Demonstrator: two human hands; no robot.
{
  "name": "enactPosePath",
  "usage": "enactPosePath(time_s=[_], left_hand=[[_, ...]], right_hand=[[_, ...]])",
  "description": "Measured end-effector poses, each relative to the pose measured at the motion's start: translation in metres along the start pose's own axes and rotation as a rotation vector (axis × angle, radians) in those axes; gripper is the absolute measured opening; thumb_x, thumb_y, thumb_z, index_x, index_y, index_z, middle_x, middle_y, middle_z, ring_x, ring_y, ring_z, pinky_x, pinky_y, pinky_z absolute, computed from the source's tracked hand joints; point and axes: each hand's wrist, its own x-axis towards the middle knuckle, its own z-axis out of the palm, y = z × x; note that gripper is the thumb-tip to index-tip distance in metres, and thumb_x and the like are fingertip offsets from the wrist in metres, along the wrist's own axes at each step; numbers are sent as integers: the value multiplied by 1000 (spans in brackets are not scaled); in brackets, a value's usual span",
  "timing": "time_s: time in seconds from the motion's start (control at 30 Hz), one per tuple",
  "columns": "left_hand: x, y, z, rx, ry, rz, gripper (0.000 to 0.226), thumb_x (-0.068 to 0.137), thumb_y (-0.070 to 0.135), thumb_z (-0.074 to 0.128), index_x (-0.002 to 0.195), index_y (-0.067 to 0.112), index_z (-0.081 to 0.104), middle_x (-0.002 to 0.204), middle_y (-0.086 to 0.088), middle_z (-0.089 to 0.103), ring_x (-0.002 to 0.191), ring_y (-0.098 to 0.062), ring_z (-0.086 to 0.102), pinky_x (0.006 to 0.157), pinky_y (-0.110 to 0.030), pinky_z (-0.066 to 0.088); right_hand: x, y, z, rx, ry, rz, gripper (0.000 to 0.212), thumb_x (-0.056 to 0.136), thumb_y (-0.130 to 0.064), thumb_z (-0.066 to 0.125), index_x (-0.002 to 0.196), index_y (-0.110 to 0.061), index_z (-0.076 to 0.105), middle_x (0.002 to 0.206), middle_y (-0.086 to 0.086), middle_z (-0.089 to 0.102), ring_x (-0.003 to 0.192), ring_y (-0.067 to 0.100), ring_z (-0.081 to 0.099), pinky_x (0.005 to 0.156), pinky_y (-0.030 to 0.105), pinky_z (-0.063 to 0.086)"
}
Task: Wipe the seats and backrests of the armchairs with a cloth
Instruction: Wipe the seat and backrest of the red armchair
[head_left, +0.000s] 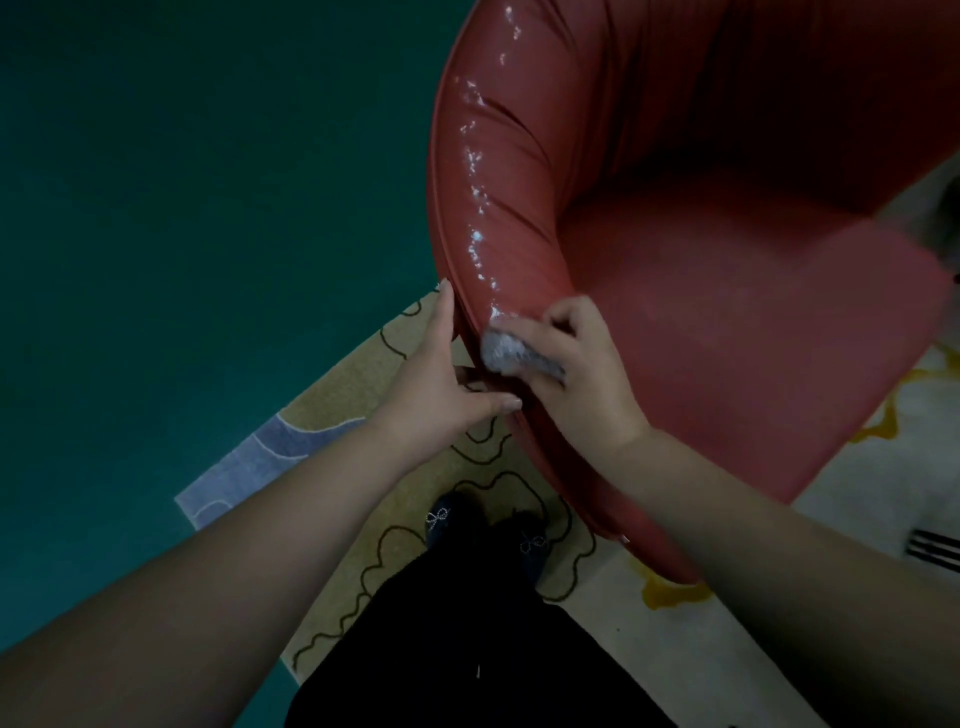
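1. Dim room: dark teal floor (182, 208), pale patterned rug (415, 545) underfoot.
2. Judged early: wet streak down the rounded rim of the red glossy leather armchair (727, 312); seat and inner backrest look dry, likely unwiped.
3. Right hand (576, 364) curled around the crumpled grey cloth (511, 353), pressed on the rim's near end.
4. Left hand (447, 384) spread, bracing the outer side.
5. Open room leftward; feet close against the base.

Left hand (441, 384) fingers straight, thumb spread; right hand (576, 374) curled, grip closed; both forearms extended.

dim room, teal floor (182, 208), patterned beige rug (363, 519).
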Motion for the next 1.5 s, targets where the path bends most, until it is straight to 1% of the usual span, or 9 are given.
enactPosePath(time_s=[0.13, 0.23, 0.4, 0.67, 0.83, 1.0, 1.17, 1.33, 1.5], left_hand=[[6, 0, -5, -48, -7, 19, 125, 71, 13, 84, 148, 46, -10, 156, 15, 23, 116, -14, 60, 100, -43, 48], [16, 3, -16, -31, -12, 20, 127, 70, 16, 84, 147, 45, -13, 159, 15, 14, 133, -16, 45, 106, -45, 42], [34, 9, -36, 45, -16, 27, 131, 66, 19, 87, 148, 44, -12, 158, 12, 18, 130, -18, 46, 105, -42, 44], [58, 17, -59, 114, -89, 65, 134, 65, 17, 88, 150, 39, -13, 156, 13, 21, 124, -10, 51, 103, -35, 46], [63, 16, -67, 146, -117, 65, 133, 64, 20, 88, 149, 40, -12, 159, 8, 16, 131, -15, 44, 106, -37, 43], [74, 18, -77, 77, -182, 83, 132, 66, 12, 87, 149, 39, -12, 157, 15, 16, 124, -10, 51, 101, -28, 47], [79, 13, -83, 95, -212, 90, 131, 67, 11, 86, 148, 44, -12, 144, 26, 25, 110, 0, 56, 80, -23, 55], [85, 12, -88, 39, -242, 94, 129, 70, 3, 83, 149, 40, -12, 135, 30, 24, 116, -8, 56, 79, -15, 52], [96, 13, -93, 57, -260, 116, 129, 68, 8, 85, 150, 38, -11, 131, 38, 29, 102, 11, 56, 80, -11, 50]], right_hand=[[29, 5, 4, 30, 54, 120, 40, 82, -14, 73, 120, -26, 67, 102, 3, 41, 96, 18, 49, 92, 26, 46], [4, 4, 0, 73, 77, 137, 44, 83, -13, 72, 123, -32, 64, 103, 1, 40, 87, 18, 50, 82, 28, 50], [35, -3, 16, -5, 63, 52, 42, 79, -8, 75, 118, -23, 68, 100, 3, 40, 95, 16, 46, 87, 23, 44], [28, -8, 14, 79, 144, 244, 43, 84, -18, 71, 118, -43, 63, 103, -3, 40, 91, 8, 48, 84, 17, 47], [69, -15, 28, -34, 132, 164, 41, 81, -12, 73, 120, -24, 67, 102, 1, 40, 96, 12, 47, 90, 14, 42], [51, -14, 24, -49, 208, 297, 42, 82, -18, 72, 121, -32, 65, 104, -2, 40, 92, 7, 46, 84, 12, 42], [51, -24, 37, -168, 161, 147, 41, 78, -19, 74, 119, -22, 68, 102, 0, 39, 96, 11, 42, 85, 13, 38], [69, -17, 32, -119, 299, 345, 40, 82, -17, 73, 120, -27, 66, 102, -1, 41, 92, 6, 45, 85, 9, 40], [49, -31, 40, -171, 215, 246, 43, 78, -21, 71, 121, -27, 66, 101, 1, 40, 93, 7, 40, 84, 5, 34]])
